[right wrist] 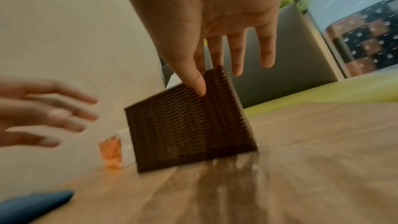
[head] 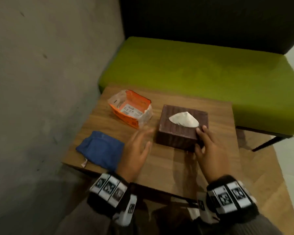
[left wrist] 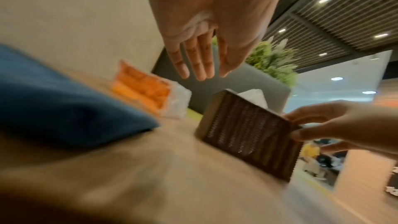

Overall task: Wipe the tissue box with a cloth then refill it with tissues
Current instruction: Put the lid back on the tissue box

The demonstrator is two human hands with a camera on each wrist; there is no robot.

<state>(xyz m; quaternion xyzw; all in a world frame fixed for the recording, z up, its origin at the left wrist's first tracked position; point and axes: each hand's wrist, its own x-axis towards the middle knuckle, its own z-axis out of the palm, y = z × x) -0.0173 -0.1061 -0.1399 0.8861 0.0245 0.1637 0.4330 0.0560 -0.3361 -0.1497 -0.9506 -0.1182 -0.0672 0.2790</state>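
Observation:
A brown woven tissue box point(head: 180, 131) stands on the wooden table point(head: 168, 167), with a white tissue point(head: 183, 119) poking out of its top. My right hand point(head: 207, 146) touches its near right corner: straight fingers lie over the top edge and the thumb point(right wrist: 199, 83) presses on the front face point(right wrist: 185, 125). My left hand point(head: 137, 146) hovers open and blurred just left of the box, holding nothing. A folded blue cloth point(head: 100, 148) lies at the table's near left. An opened orange tissue pack point(head: 131, 111) lies behind it.
A concrete wall point(head: 41, 65) runs along the table's left side. A green bench seat point(head: 202, 73) with a dark back stands beyond the far edge. A planter with greenery point(left wrist: 271, 57) shows behind the bench.

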